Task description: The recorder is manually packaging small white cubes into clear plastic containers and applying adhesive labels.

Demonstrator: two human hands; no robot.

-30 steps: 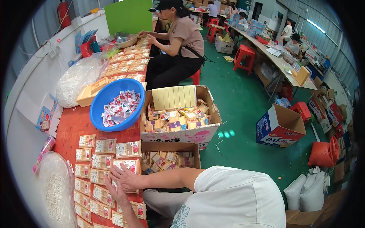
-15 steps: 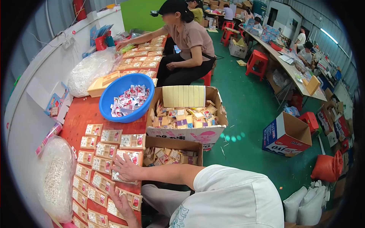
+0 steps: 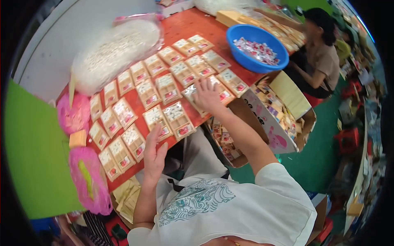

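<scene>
My right hand (image 3: pixel 208 97) lies palm down with its fingers spread over a small compartment tray (image 3: pixel 190 93) near the table's right edge; nothing shows in its grasp. My left hand (image 3: pixel 155 155), slightly blurred, is held up by the front edge, fingers stretched and thumb apart, holding nothing. Beside it sits another tan tray (image 3: pixel 179 121) with white pieces in some compartments and a red picture at one end. Many similar trays, such as one by the far end (image 3: pixel 184 47), lie in uneven rows on the red table (image 3: pixel 180 24).
A blue basin (image 3: pixel 236 53) of small packets stands at the far right. Cartons of packets, one with a pink cartoon (image 3: pixel 277 140), flank my right arm. A clear bag of white pieces (image 3: pixel 113 55) and pink bags (image 3: pixel 74 112) lie left. A co-worker (image 3: pixel 324 61) sits beyond.
My view has swung left, so the table, basin and co-worker appear shifted right. Both hands remain open; the right is still over the trays and the left is still near the table's edge.
</scene>
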